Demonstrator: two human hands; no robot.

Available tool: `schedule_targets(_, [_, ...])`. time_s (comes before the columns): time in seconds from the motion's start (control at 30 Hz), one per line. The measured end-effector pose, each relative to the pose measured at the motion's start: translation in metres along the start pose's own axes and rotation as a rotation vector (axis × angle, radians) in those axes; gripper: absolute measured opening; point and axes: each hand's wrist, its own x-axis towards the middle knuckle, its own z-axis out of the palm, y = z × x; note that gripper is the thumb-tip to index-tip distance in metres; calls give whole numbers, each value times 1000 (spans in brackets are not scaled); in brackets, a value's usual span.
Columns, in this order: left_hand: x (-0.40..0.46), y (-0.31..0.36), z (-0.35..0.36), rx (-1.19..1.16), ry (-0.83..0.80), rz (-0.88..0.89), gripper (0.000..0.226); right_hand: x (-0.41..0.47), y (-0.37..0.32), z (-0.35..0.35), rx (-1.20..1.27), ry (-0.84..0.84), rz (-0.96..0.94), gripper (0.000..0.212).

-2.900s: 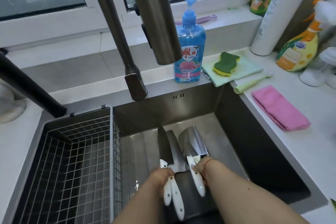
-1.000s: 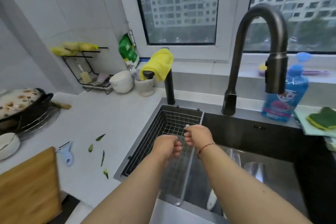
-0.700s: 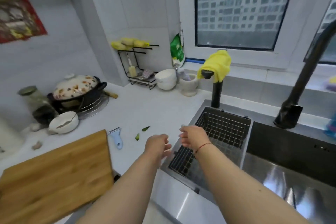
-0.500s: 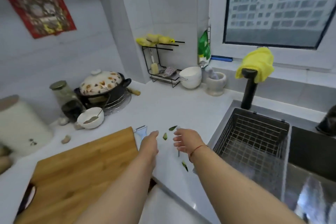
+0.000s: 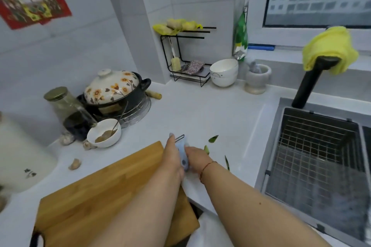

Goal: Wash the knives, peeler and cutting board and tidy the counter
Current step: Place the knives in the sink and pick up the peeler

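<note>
The light-blue peeler [image 5: 183,154] lies on the white counter [image 5: 210,114] just past the right corner of the wooden cutting board [image 5: 100,188]. My right hand [image 5: 195,158] curls round the peeler's handle from the right. My left hand [image 5: 172,156] lies stretched along the peeler's left side, one fingertip up by its metal blade. The knives are out of view.
Green vegetable scraps [image 5: 213,138] lie right of the hands. A wire basket [image 5: 317,156] sits in the sink at right. A small bowl with a spoon [image 5: 104,135], a floral-lidded pot [image 5: 114,90], a jar and garlic cloves stand left; stacked white bowls [image 5: 223,73] at the back.
The view swung left from the sink, where the knives were set down. Both hands travelled across the basket to the counter and closed in on the peeler.
</note>
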Motion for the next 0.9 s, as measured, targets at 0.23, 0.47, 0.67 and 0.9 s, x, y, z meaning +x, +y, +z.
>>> schedule_targets(0.23, [-4,-16,63,-178,-190,75,77,-17,-18,-63,61,251,-230,27])
schedule_targets(0.47, [-53,-72,189,-38,-526,33,79,-70,-1,-215,210,569,-339,13])
schedule_targets(0.67, [-94,-152,273,210,-618,-80,64,-113,87,-364,434,1110,-100,16])
schedule_targets(0.9, [-115,-233,324,321,-686,-249,61,-148,208,-455,346,813,373,44])
